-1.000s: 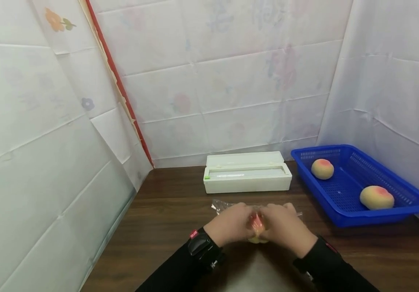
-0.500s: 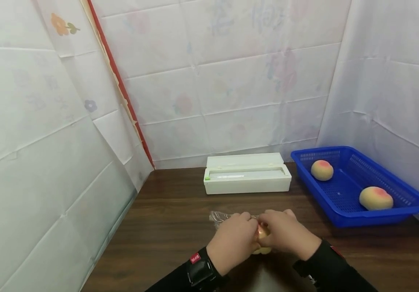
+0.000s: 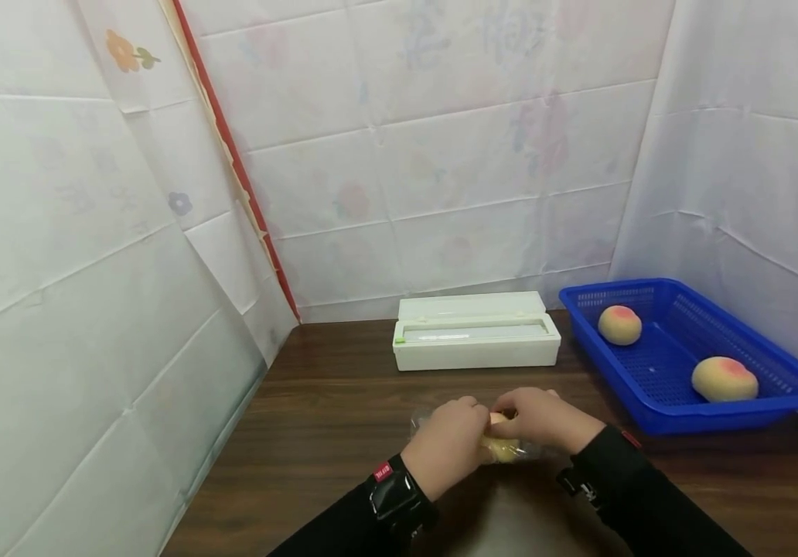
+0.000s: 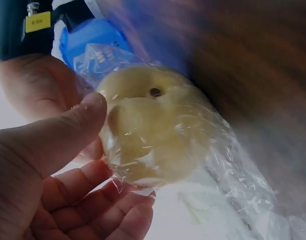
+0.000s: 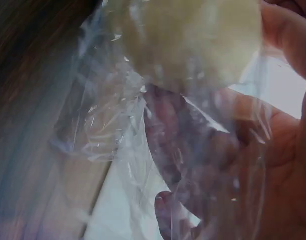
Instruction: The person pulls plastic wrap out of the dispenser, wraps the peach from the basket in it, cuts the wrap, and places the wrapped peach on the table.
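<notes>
Both hands hold a pale yellow peach (image 3: 502,450) wrapped in clear plastic film (image 3: 418,419), low over the table in front of the body. My left hand (image 3: 446,447) grips its left side, thumb along the edge and fingers curled beneath. In the left wrist view the underside of the peach (image 4: 158,130) faces the camera, showing a small dark hole under the film. My right hand (image 3: 543,418) pinches it from the right and top. Loose film (image 5: 102,130) hangs from the peach in the right wrist view, in front of the right fingers.
A white film dispenser box (image 3: 477,354) with its lid raised stands behind the hands. To the right, a blue plastic basket (image 3: 639,410) holds two more peaches with pink tops. White sheeting (image 3: 441,193) encloses the dark wooden table (image 3: 329,402) at the back and sides.
The peach has been turned: its pink top showed between the hands earlier, now a pale side shows. The film is bunched closer round it. The basket and box have stayed put.
</notes>
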Demonstrator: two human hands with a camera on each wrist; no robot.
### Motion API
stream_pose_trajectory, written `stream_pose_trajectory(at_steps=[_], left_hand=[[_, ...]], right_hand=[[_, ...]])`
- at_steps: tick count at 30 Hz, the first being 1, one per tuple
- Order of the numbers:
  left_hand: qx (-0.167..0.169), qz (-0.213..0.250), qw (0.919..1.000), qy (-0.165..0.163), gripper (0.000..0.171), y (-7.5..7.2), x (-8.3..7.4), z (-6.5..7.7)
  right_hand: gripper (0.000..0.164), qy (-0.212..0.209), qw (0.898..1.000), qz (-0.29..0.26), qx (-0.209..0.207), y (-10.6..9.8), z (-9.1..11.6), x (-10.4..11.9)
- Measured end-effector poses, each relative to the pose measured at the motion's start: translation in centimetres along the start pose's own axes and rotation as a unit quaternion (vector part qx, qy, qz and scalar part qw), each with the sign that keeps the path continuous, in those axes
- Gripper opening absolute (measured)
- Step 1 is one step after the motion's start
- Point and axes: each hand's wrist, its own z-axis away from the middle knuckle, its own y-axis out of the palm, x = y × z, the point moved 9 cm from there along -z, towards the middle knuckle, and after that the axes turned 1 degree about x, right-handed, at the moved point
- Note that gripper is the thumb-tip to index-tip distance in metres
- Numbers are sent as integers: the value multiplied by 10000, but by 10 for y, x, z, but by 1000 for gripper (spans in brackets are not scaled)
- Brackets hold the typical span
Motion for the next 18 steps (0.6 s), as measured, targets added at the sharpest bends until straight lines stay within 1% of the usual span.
stream_pose_trajectory(at_steps=[2,4,7,9,12,15,18], left_hand=[[62,8,10000,-34,37,3,4,-7],[130,-4,9999,-27,37,6,8,-13],[235,26,9997,35,33,9,16,-24],[339,224,9992,37,29,11,23,-32],[570,802,9950,-143,28,13,39,-43],[851,1263,9877,-349,26,17,54,-52],[1109,1510,9814,-411,27,22,62,-59]], right_hand=[[25,84,9998,128,-135,-1,-2,-3],[31,101,9987,340,-364,-4,-2,-2],[33,-34,9921,820,-952,-14,3,2],[32,-150,9839,1081,-1415,-22,10,8],[28,-385,9705,1328,-1975,-31,22,22],[29,-714,9562,1635,-2320,-31,30,37],[32,-1026,9395,2040,-2553,-25,34,50]])
